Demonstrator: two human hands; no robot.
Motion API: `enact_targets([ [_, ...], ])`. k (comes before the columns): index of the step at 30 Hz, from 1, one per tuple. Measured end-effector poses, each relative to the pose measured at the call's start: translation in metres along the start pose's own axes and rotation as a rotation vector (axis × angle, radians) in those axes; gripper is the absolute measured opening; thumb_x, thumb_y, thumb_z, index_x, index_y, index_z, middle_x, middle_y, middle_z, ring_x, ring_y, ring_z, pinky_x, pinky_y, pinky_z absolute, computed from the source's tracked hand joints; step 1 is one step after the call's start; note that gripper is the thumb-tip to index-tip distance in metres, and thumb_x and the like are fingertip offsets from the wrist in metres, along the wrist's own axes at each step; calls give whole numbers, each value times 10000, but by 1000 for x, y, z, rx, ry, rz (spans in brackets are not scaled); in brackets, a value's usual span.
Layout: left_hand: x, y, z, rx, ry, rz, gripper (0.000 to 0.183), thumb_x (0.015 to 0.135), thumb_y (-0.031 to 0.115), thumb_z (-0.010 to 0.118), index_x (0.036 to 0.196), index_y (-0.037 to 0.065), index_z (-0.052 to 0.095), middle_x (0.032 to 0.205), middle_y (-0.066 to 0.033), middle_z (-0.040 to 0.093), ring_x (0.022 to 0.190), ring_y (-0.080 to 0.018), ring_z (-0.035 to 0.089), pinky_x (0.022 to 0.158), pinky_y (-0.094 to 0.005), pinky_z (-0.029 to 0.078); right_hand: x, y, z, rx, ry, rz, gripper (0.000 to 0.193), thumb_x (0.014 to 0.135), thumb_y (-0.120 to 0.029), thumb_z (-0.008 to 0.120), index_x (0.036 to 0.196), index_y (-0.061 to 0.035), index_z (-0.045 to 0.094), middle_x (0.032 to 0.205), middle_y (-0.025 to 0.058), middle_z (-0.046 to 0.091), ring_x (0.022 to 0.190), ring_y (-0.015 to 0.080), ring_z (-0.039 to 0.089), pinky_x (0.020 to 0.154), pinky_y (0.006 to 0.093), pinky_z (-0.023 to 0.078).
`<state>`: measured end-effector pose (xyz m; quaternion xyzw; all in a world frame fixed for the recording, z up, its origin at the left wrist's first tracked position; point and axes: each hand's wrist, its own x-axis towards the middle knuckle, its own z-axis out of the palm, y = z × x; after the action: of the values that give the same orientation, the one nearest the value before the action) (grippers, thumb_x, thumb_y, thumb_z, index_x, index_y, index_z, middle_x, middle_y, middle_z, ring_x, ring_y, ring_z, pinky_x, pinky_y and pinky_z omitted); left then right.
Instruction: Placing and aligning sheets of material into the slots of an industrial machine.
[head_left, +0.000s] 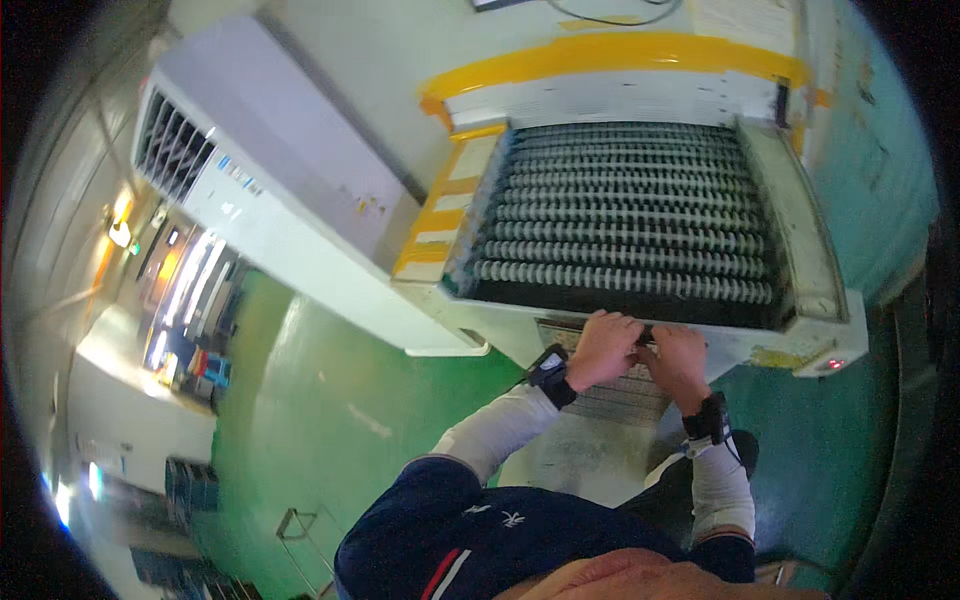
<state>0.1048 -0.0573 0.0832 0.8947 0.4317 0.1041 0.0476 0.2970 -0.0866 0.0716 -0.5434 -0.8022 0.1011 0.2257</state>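
Observation:
At the front edge of a roller conveyor (630,240), my two hands are close together. My left hand (603,350) has its fingers curled, palm down, by the conveyor's white front rim (500,312). Close on its right, my right hand (680,362) is curled inward too, its fingertips nearly meeting the left ones. Something small and dark (645,338) shows between the fingertips; I cannot make out its kind. Below my hands shows a speckled brownish panel (630,395) with a line pattern, partly covered by them. Both wrists carry black strapped devices, and pale sleeves cover my forearms.
Yellow tape (620,62) edges the white hood behind the rollers. A tall white cabinet with a vent grille (172,145), perhaps an air conditioner, stands at left. Green floor (320,400) spreads below. A thin metal frame (298,525) and dark stacked crates (190,490) are lower left.

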Motion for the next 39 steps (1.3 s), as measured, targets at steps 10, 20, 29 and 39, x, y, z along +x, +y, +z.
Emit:
enact_targets([
  [10, -3, -5, 22, -94, 253, 20, 423, 635, 283, 875, 992, 135, 705, 925, -47, 700, 960, -281, 666, 866, -446, 467, 5, 4, 9, -58, 40, -43, 327, 877, -312, 785, 1075, -77, 675, 1034, 157, 719, 1003, 400, 670, 869, 521, 483],
  [20, -4, -2, 32, -83, 297, -20, 323, 602, 265, 875, 869, 173, 719, 867, -22, 715, 911, -267, 693, 804, -432, 488, 0, 9, 8, -141, 41, -71, 324, 914, -341, 768, 1015, -62, 640, 949, 164, 692, 926, 417, 661, 815, 514, 486],
  [29, -15, 0, 30, -140, 358, 29, 307, 631, 309, 869, 861, 152, 742, 844, -62, 721, 883, -324, 715, 755, -468, 524, -8, 8, 6, -84, -32, -122, 333, 934, -332, 755, 1037, -43, 625, 948, 198, 686, 918, 434, 659, 760, 540, 488],
  [39, -31, 16, 7, -166, 50, -51, 327, 703, 299, 876, 932, 108, 742, 890, -120, 731, 916, -375, 713, 762, -524, 565, -27, -7, -6, -76, -138, -2, 336, 917, -350, 767, 941, -33, 658, 944, 204, 694, 909, 439, 670, 759, 534, 511],
])
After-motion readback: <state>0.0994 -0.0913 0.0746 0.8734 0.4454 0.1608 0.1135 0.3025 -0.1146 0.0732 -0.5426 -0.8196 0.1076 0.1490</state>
